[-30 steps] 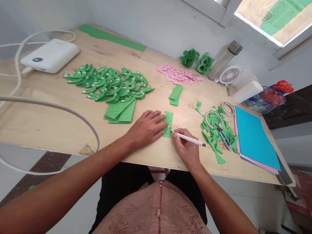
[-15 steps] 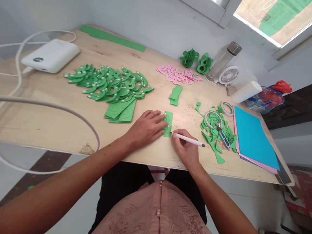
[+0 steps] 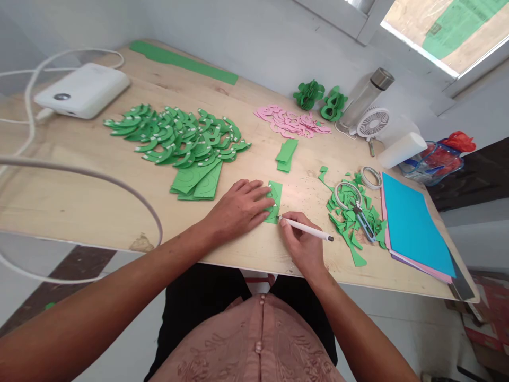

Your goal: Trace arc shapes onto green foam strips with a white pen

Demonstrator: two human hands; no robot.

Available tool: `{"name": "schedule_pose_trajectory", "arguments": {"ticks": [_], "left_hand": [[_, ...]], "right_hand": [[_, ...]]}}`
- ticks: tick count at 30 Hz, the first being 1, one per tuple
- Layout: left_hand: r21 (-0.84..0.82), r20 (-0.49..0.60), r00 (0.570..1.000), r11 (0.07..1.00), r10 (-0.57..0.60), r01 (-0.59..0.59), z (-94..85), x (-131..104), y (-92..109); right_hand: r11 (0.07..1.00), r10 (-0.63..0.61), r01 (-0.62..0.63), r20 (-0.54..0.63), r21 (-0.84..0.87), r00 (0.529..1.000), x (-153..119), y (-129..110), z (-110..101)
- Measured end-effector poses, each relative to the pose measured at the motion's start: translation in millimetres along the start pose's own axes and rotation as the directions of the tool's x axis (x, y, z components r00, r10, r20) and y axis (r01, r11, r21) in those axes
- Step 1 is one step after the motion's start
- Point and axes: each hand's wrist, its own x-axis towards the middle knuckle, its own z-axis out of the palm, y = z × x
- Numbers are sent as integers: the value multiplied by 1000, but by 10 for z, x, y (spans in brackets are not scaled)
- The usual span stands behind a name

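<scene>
A small green paper rectangle lies on the table, a curved cutout with white tabs on top of it. My left hand rests flat there, fingers stretched over the paper's left part and partly hiding the cutout. In my right hand is a white pen, pinched between thumb and fingers, its tip at the paper's lower right edge. Left of my left hand sit green paper pieces with curves drawn on them. Above those is a heap of curved green cutouts with white tabs.
Green scraps hold scissors and a tape roll. Blue sheets lie far right. Pink cutouts, green strips, a bottle and a small fan stand behind. A white device with cables sits left.
My right hand and the pen have shifted very slightly left along the paper's edge. My left hand stays in place.
</scene>
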Motion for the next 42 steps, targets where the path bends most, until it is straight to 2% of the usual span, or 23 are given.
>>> {"name": "schedule_pose_trajectory", "arguments": {"ticks": [17,23,26,29,34,42], "left_hand": [[5,-4,1000,1000,-1,1,4,6,4],[2,7,1000,1000,-9,9,-7,5,5],[-2,13,1000,1000,-10,10,-20,9,8],[-9,13,1000,1000,-11,11,-24,13,10],[-17,13,1000,1000,-14,15,-20,12,13],[-34,29,1000,999,-8,8,-13,11,-20]], "right_hand": [[1000,12,-12,17,15,1000,-15,-5,26],[991,37,-27,-74,134,997,-21,24,15],[987,4,6,-58,161,998,-10,31,7],[990,-91,94,-31,102,995,3,30,3],[963,-252,254,31,-87,967,16,13,-4],[880,-352,368,108,-300,930,18,25,24]]}}
